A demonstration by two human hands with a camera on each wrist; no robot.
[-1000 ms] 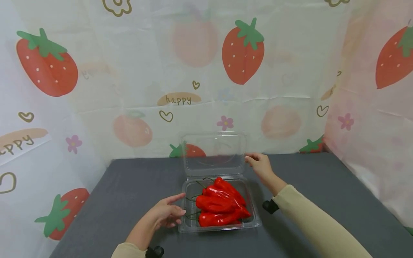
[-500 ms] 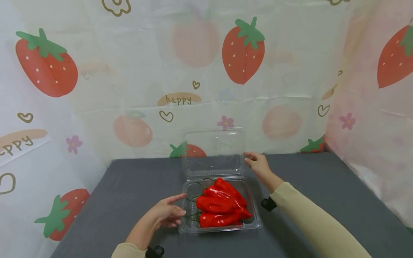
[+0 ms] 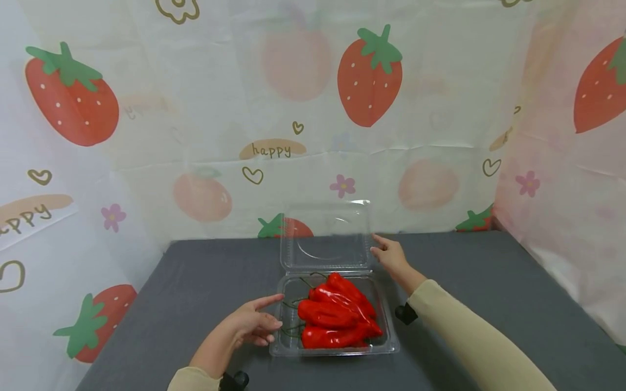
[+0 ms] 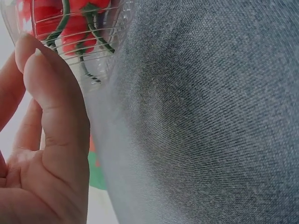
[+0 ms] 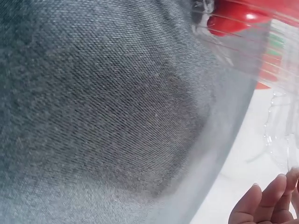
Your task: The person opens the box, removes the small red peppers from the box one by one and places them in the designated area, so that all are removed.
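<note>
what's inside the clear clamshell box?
Red peppers with thin dark green stems, piled in the clamshell box. Its lid stands open. Whatever lies under the pile is covered.

The clamshell box (image 3: 337, 304) is clear, glossy plastic; the red peppers (image 3: 337, 320) shine smooth; the grey tablecloth (image 3: 489, 304) is matt woven cloth.

One clear plastic clamshell box (image 3: 386, 339) sits on one grey bench (image 3: 489, 293), with its one hinged lid (image 3: 325, 244) raised. The box contains red peppers (image 3: 332, 317): about five can be made out, though overlap prevents an exact count. Two hands are in view, one left hand (image 3: 246, 326) and one right hand (image 3: 391, 258).
</note>
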